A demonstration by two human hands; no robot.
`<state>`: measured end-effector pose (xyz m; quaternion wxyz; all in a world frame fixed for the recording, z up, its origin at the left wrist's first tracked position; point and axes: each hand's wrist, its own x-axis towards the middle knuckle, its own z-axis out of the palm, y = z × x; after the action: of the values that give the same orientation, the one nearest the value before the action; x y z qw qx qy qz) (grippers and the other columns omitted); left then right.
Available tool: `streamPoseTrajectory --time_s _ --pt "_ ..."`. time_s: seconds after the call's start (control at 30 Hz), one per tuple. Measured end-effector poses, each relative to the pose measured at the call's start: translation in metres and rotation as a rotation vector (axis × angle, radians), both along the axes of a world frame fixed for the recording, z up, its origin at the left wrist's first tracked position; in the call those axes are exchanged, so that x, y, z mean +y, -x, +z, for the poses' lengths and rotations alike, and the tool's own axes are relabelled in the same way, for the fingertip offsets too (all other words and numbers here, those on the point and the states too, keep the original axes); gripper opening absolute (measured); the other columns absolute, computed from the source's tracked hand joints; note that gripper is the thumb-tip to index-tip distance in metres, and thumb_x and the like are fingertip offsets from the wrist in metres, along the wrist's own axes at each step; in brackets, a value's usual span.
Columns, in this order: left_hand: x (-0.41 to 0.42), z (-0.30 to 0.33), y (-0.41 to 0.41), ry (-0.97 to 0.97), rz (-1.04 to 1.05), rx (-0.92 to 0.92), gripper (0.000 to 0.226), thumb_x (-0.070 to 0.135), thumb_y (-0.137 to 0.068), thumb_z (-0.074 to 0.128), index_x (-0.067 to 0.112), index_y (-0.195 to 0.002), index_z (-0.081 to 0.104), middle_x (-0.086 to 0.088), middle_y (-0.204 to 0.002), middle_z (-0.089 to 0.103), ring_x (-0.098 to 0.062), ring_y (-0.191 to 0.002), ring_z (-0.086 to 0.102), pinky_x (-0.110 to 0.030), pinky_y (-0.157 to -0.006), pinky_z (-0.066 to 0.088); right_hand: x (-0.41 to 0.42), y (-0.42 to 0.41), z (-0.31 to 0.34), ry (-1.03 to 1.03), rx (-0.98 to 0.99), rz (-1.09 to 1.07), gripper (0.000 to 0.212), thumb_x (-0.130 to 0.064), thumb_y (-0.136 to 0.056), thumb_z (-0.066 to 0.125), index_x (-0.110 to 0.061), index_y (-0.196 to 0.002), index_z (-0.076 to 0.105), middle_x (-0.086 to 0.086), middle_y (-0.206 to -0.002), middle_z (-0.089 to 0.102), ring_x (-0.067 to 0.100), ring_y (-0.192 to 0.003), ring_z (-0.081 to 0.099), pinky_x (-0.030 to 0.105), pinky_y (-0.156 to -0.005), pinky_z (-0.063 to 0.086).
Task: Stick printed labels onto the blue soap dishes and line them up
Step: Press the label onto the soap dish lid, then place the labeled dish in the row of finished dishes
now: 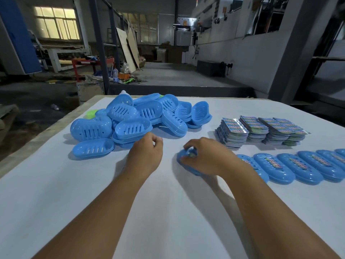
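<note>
R hand (202,157) had fingers curled on a blue soap dish (186,163) mid-table (168,212), at the left end of the labelled row (298,165). L hand (147,153) hovered beside it, fingers loosely curled, holding nothing visible. Unlabelled pile (134,118) sat near far-left edge, label stacks (261,130) far right.

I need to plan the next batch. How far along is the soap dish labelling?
Done: a row of labelled dishes lies at the right, at least five in view. In hand: the right hand presses on another dish at the row's left end, while the left hand holds nothing. Left: a large pile of unlabelled dishes and stacks of labels.
</note>
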<state>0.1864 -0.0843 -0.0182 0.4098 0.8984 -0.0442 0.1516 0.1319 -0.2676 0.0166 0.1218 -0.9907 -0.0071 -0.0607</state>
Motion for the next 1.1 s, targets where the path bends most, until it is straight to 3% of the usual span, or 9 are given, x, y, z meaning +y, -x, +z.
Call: streamPoseTrajectory --time_s 0.17,0.23,0.3,0.37,0.43,0.63,0.8,0.97,1.1 --pt "-0.001 -0.002 0.001 -0.034 0.006 -0.008 0.017 0.044 -0.095 0.051 0.028 -0.089 0.056 0.006 -0.076 0.065 -0.018 -0.077 0.06 -0.033 -0.068 0.044 -0.034 0.007 0.009 0.104 0.118 -0.218 0.042 -0.058 -0.072 0.063 -0.017 -0.07 0.053 0.003 -0.08 0.058 0.028 -0.081 0.056 0.03 -0.061 0.039" --pt "-0.001 -0.001 0.001 -0.04 0.009 -0.019 0.017 0.044 -0.095 0.051 0.028 -0.09 0.057 0.006 -0.077 0.065 -0.019 -0.079 0.06 -0.033 -0.069 0.044 -0.041 0.01 0.012 0.082 0.142 -0.265 0.042 -0.053 -0.071 0.065 -0.016 -0.064 0.047 0.0 -0.07 0.05 0.027 -0.072 0.051 0.029 -0.055 0.033" --pt "-0.001 0.0 0.0 -0.044 0.004 -0.023 0.017 0.043 -0.095 0.052 0.027 -0.091 0.057 0.005 -0.076 0.065 -0.019 -0.079 0.06 -0.033 -0.069 0.043 -0.044 0.013 0.015 0.07 0.146 -0.282 0.032 -0.046 -0.072 0.066 -0.017 -0.068 0.052 0.002 -0.077 0.055 0.027 -0.075 0.053 0.029 -0.057 0.038" --pt "0.0 0.001 0.0 -0.051 0.0 -0.022 0.017 0.043 -0.095 0.052 0.027 -0.091 0.056 0.005 -0.075 0.065 -0.018 -0.078 0.06 -0.034 -0.069 0.045 -0.047 0.014 0.016 0.081 0.141 -0.291 0.022 -0.032 -0.079 0.065 -0.017 -0.095 0.065 0.006 -0.104 0.063 0.031 -0.097 0.06 0.035 -0.076 0.052" --pt "0.0 0.001 0.001 -0.064 0.0 -0.029 0.016 0.043 -0.095 0.053 0.028 -0.092 0.055 0.007 -0.074 0.064 -0.016 -0.076 0.06 -0.034 -0.07 0.046 -0.052 0.015 0.017 0.08 0.134 -0.313 0.035 -0.019 -0.082 0.062 -0.016 -0.117 0.065 0.006 -0.122 0.062 0.034 -0.111 0.059 0.041 -0.092 0.053" --pt "0.002 0.007 0.007 -0.121 0.016 -0.106 0.015 0.04 -0.095 0.056 0.025 -0.089 0.057 0.009 -0.072 0.062 -0.022 -0.078 0.062 -0.036 -0.073 0.051 -0.054 0.009 0.012 0.019 0.096 -0.279 0.051 -0.013 -0.083 0.06 -0.026 -0.132 0.062 0.003 -0.137 0.057 0.03 -0.125 0.054 0.038 -0.101 0.048" --pt "0.016 0.018 0.0 -0.345 0.171 -0.503 0.014 0.025 -0.092 0.062 0.016 -0.101 0.066 -0.006 -0.096 0.064 -0.03 -0.091 0.056 -0.042 -0.073 0.045 -0.043 -0.002 0.0 -0.05 -0.01 -0.192 0.042 -0.029 -0.086 0.064 -0.028 -0.128 0.063 0.001 -0.128 0.062 0.024 -0.12 0.056 0.033 -0.095 0.048" --pt "0.039 0.016 -0.017 -0.599 0.282 -0.313 0.03 0.019 -0.095 0.048 0.021 -0.12 0.064 0.0 -0.115 0.066 -0.028 -0.109 0.052 -0.042 -0.086 0.036 -0.034 -0.008 -0.007 -0.078 -0.036 -0.14 0.037 -0.033 -0.086 0.062 -0.03 -0.123 0.064 -0.006 -0.109 0.062 0.022 -0.111 0.058 0.031 -0.085 0.047" --pt "0.043 0.017 -0.019 -0.565 0.237 -0.269 0.033 0.013 -0.097 0.046 0.028 -0.119 0.065 0.003 -0.11 0.066 -0.025 -0.104 0.055 -0.04 -0.083 0.035 -0.035 -0.009 -0.009 -0.112 -0.062 -0.132 0.034 -0.033 -0.086 0.063 -0.031 -0.12 0.065 -0.01 -0.106 0.059 0.018 -0.106 0.059 0.029 -0.081 0.043"
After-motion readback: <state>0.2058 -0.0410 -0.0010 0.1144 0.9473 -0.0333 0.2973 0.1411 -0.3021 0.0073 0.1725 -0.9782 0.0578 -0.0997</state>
